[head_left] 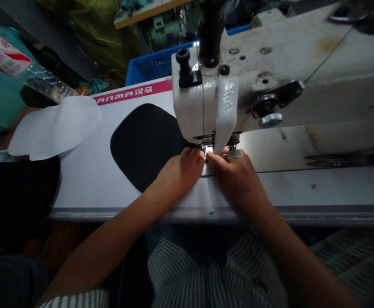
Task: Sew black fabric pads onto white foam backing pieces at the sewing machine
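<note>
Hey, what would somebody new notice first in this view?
The big white industrial sewing machine dominates the upper right, with a light shining at its needle area. Directly below, the left hand and right hand sit close together by the presser foot. A rounded black panel stands out on the white work surface left of them.

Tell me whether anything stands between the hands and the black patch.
Nothing stands between the left hand and the black patch; the hand lies against its edge. The right hand is cut off from the patch by the left hand and the sewing machine's foot.
</note>
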`<state>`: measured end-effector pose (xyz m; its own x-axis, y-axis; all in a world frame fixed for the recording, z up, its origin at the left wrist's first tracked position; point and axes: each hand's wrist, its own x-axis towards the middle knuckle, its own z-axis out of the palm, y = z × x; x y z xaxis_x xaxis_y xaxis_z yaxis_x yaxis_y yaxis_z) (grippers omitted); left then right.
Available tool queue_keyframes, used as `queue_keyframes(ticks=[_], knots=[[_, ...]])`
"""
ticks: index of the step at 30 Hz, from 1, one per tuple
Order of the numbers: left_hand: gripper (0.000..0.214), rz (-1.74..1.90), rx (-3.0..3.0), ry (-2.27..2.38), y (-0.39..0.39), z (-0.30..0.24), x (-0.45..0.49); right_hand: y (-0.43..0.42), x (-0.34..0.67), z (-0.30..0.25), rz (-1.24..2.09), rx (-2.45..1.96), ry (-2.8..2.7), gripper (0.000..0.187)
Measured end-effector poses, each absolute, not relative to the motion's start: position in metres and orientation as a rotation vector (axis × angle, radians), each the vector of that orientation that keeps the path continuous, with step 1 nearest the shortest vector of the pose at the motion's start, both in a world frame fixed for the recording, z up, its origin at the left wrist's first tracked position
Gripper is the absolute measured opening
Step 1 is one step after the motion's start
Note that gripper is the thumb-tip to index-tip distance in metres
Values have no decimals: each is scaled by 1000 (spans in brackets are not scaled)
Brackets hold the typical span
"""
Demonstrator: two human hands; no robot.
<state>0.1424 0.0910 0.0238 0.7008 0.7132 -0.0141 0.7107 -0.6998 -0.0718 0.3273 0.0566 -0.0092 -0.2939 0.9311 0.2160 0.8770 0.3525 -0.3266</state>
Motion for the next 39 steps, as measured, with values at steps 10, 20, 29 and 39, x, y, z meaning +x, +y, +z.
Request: queue_keyframes(ticks=[10,20,29,39], knots=[[22,-20,-2724,-1432,86,27,172,56,327,-8,307,-1557,-2167,29],[41,-177,-3212,-943,119,25,83,53,328,-16,222,-1499,-2210,36],[47,-178,-3063,-1104,111,9,90,62,324,-9,146,-1622,-2303,42],[59,-367,-3189,-1127,80,15,69,3,324,-10,282,-1437,-2226,31]])
